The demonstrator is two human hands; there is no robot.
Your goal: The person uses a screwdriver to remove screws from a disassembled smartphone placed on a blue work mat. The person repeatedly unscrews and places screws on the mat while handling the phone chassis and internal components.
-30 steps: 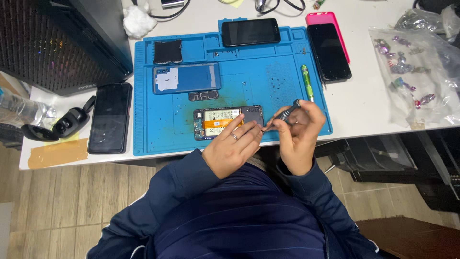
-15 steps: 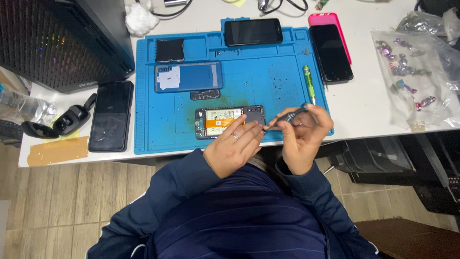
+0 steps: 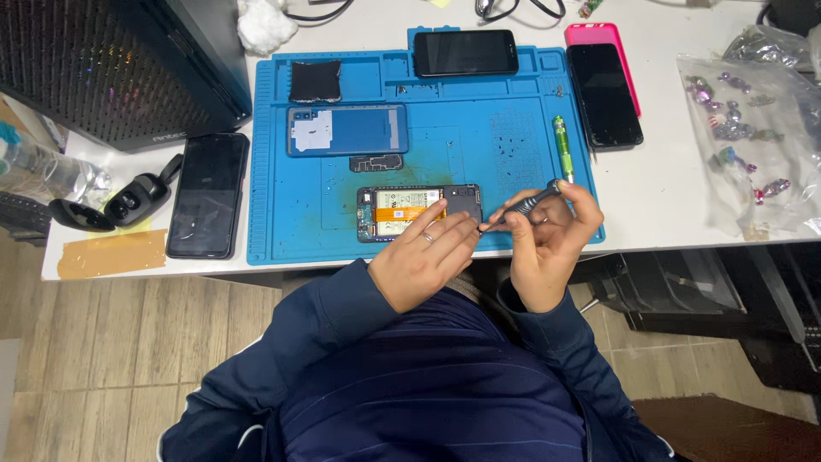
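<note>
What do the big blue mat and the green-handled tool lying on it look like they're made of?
The blue mat looks like soft silicone or rubber: matte, with moulded compartments and raised ridges along its edges. The green-handled tool seems to have a translucent glossy plastic handle, since light catches it; its tip is too small to judge.

The white bench (image 3: 667,201) holds a blue mat (image 3: 299,222), a black box (image 3: 120,60), three phones, earbud cases (image 3: 111,205), brown tape (image 3: 111,253), and a clear bag (image 3: 753,128), maybe of candy.
</note>
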